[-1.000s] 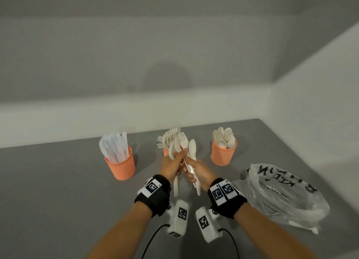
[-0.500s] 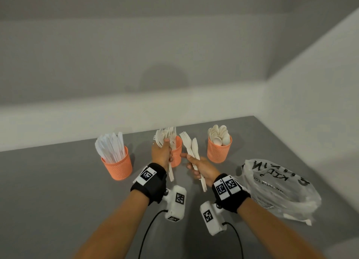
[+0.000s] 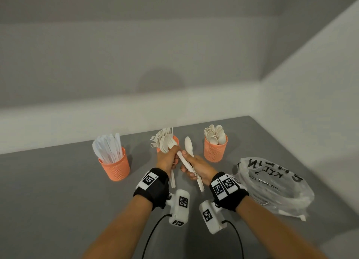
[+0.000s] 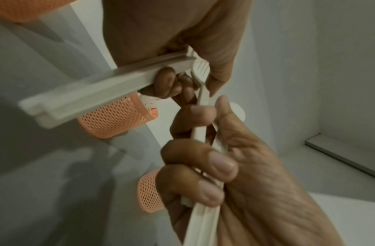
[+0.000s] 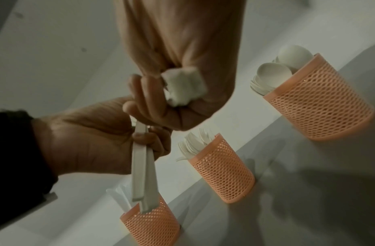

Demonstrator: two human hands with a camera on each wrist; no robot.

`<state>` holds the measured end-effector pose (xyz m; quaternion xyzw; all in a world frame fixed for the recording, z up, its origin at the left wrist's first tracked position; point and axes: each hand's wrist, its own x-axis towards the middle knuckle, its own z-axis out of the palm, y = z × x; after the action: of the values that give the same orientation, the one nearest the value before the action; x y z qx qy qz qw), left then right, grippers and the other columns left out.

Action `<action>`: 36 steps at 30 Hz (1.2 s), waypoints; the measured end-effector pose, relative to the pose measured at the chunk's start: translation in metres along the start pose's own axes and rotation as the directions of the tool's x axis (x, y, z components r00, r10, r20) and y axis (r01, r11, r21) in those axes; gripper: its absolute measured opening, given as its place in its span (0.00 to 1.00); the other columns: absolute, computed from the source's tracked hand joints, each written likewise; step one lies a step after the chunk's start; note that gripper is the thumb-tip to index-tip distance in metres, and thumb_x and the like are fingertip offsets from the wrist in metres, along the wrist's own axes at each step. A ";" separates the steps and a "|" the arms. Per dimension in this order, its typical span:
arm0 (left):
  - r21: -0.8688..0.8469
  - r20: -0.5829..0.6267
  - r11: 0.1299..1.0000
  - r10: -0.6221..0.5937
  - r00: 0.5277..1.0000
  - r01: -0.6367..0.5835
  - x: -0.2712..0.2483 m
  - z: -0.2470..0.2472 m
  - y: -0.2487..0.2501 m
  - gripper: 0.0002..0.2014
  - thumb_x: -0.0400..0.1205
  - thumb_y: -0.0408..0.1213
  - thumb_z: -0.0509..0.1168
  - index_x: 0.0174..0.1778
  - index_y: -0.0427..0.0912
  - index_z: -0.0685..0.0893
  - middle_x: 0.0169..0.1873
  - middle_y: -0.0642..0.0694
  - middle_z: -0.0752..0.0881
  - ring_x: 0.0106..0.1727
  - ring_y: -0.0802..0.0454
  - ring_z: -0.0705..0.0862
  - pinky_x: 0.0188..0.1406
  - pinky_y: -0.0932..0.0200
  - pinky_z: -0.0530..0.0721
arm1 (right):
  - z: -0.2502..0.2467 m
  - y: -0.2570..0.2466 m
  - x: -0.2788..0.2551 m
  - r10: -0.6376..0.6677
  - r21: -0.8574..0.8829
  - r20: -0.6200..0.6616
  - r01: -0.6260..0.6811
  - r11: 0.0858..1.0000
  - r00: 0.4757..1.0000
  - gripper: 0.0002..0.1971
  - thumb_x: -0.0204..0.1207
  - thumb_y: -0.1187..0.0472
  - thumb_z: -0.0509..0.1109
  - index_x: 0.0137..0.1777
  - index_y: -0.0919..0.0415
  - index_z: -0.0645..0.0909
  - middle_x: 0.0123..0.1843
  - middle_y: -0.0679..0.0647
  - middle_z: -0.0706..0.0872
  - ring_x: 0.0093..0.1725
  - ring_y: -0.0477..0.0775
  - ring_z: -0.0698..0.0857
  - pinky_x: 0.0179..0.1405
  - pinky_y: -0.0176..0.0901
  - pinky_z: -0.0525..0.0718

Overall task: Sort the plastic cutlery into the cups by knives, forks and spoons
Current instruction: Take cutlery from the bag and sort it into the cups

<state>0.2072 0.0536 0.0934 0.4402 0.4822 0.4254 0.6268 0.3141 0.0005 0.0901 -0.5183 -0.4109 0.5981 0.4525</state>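
Observation:
Three orange mesh cups stand in a row: knives (image 3: 114, 167) on the left, forks (image 3: 175, 139) in the middle, spoons (image 3: 214, 150) on the right. In front of the forks cup, my left hand (image 3: 167, 156) grips a bundle of white forks (image 3: 165, 142), their handles (image 4: 111, 93) sticking out below. My right hand (image 3: 195, 167) grips several white pieces, with a spoon (image 3: 188, 144) standing upright. One fork (image 3: 181, 157) slants from it to my left hand's fingertips. The hands touch. The handle ends (image 5: 182, 86) show in the right fist.
A crumpled clear plastic bag (image 3: 272, 185) with black print lies on the grey table (image 3: 58, 190) to the right of my right wrist. Walls close the table at the back and right. The cups also appear in the right wrist view, spoons (image 5: 319, 103) and forks (image 5: 222, 169).
Half a second ago my hands were apart, the left by the forks cup. They have come together again, and a fork in my right hand now tilts left into my left hand's fingers.

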 end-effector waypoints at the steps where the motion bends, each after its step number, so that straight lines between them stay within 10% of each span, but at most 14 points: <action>1: -0.028 0.002 1.000 0.000 1.000 0.000 0.000 0.000 -0.002 0.05 0.77 0.34 0.65 0.38 0.37 0.76 0.15 0.50 0.71 0.13 0.59 0.66 0.12 0.69 0.62 | 0.000 0.000 -0.001 -0.005 -0.022 -0.003 0.005 1.000 1.000 0.21 0.83 0.45 0.54 0.45 0.62 0.78 0.21 0.48 0.79 0.13 0.41 0.68 0.12 0.28 0.64; 4: -0.048 0.028 0.999 -0.003 1.000 0.004 -0.001 0.001 -0.004 0.09 0.77 0.39 0.67 0.47 0.36 0.79 0.21 0.45 0.74 0.17 0.57 0.68 0.12 0.67 0.64 | -0.001 0.001 -0.002 0.009 -0.072 0.009 -0.008 0.997 1.000 0.21 0.83 0.44 0.54 0.43 0.60 0.80 0.20 0.49 0.79 0.13 0.43 0.70 0.14 0.29 0.68; 8: -0.011 -0.018 1.000 0.007 1.000 -0.007 -0.003 0.007 0.003 0.11 0.81 0.36 0.62 0.33 0.38 0.79 0.21 0.45 0.78 0.20 0.53 0.75 0.17 0.64 0.72 | -0.004 0.003 -0.007 0.013 -0.143 0.011 -0.011 0.990 1.000 0.19 0.83 0.45 0.55 0.45 0.55 0.82 0.30 0.55 0.84 0.22 0.46 0.82 0.20 0.34 0.82; 14: -0.166 -0.132 0.985 0.023 0.991 -0.045 0.000 0.004 0.012 0.13 0.83 0.32 0.58 0.31 0.39 0.73 0.08 0.51 0.71 0.09 0.57 0.71 0.13 0.68 0.71 | -0.025 0.007 0.005 -0.197 -0.474 -0.306 0.030 0.880 0.931 0.13 0.84 0.62 0.56 0.53 0.58 0.84 0.30 0.48 0.78 0.26 0.45 0.75 0.24 0.31 0.75; 22: 0.105 0.127 0.989 0.092 0.988 -0.106 -0.014 0.027 0.006 0.14 0.74 0.44 0.73 0.27 0.40 0.81 0.10 0.53 0.74 0.12 0.58 0.64 0.15 0.65 0.64 | -0.032 0.004 0.005 -0.364 -0.685 -0.224 0.120 0.718 0.904 0.10 0.80 0.63 0.62 0.52 0.60 0.86 0.47 0.56 0.88 0.46 0.54 0.84 0.47 0.47 0.78; 27: 0.188 0.037 0.977 0.091 0.995 -0.096 -0.009 0.042 0.001 0.11 0.75 0.35 0.70 0.47 0.35 0.77 0.16 0.48 0.72 0.10 0.60 0.65 0.13 0.66 0.65 | -0.032 0.003 0.009 -0.329 -0.667 -0.235 0.094 0.739 0.915 0.16 0.72 0.53 0.66 0.58 0.59 0.77 0.48 0.54 0.87 0.49 0.58 0.86 0.49 0.54 0.83; 36: 0.045 0.068 0.995 0.083 0.994 -0.086 -0.001 0.049 0.002 0.16 0.85 0.43 0.57 0.34 0.42 0.78 0.10 0.54 0.68 0.13 0.59 0.67 0.17 0.63 0.69 | -0.067 -0.005 0.017 -0.341 -0.308 -0.381 0.230 0.923 0.859 0.10 0.77 0.68 0.66 0.38 0.52 0.79 0.38 0.46 0.80 0.29 0.35 0.79 0.30 0.29 0.73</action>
<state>0.2552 0.0464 0.1023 0.4885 0.4523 0.4252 0.6132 0.3798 0.0196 0.0821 -0.6223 -0.4469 0.3385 0.5462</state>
